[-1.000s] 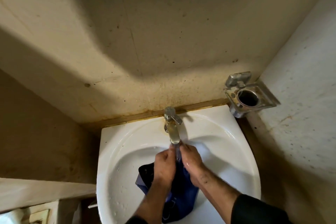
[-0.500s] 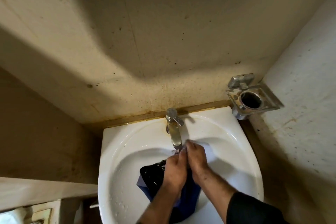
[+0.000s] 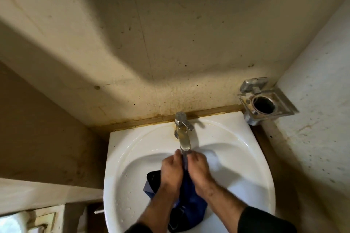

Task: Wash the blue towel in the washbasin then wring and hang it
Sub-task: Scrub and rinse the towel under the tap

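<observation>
The blue towel (image 3: 189,202) lies wet and bunched in the white washbasin (image 3: 132,149), hanging down toward the front rim. My left hand (image 3: 171,174) and my right hand (image 3: 198,172) grip its upper part side by side, knuckles up, directly under the spout of the metal tap (image 3: 182,134). A thin stream of water runs between the two hands onto the cloth. The fingers are curled under and hidden from view.
A metal holder with a round opening (image 3: 265,103) is fixed to the right wall beside the basin. Stained walls close in behind and on both sides. A pale ledge (image 3: 47,193) runs along the lower left.
Both hands have shifted slightly apart and back under the spout, rubbing the towel. The towel stays in the basin.
</observation>
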